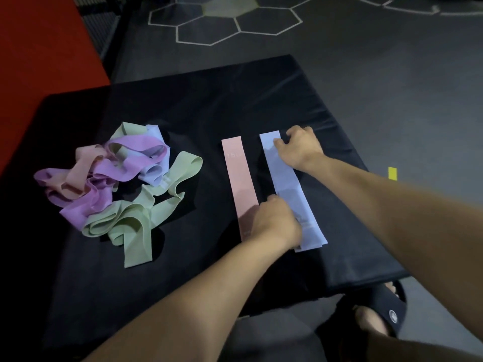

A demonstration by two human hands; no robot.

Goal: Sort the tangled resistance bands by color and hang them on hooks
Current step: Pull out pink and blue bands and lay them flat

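A pale blue band [290,189] lies flat and straight on the black counter [183,105], right of centre, and both hands are on it. The right hand [300,147] sits at the far end, fingers [279,142] curled down and pressing the band's top right edge. The left hand [275,220] covers the near end, fingers bent onto the band's left edge (whether they pinch it or only press, I cannot tell). Just beside it on the left, close but apart, a pink band [239,184] lies flat and parallel, faint print near its far end. Over on the left of the counter, well apart from the two straight ones, sits the tangled pile [117,186]: purple, peach, green and pale blue loops wound through one another, the green ones trailing toward the near edge. Beyond the counter, grey floor [366,61] with white hexagon outlines, and a red mat [39,48] at far left. A foot in a black sandal [379,312] shows below the counter's near right corner.
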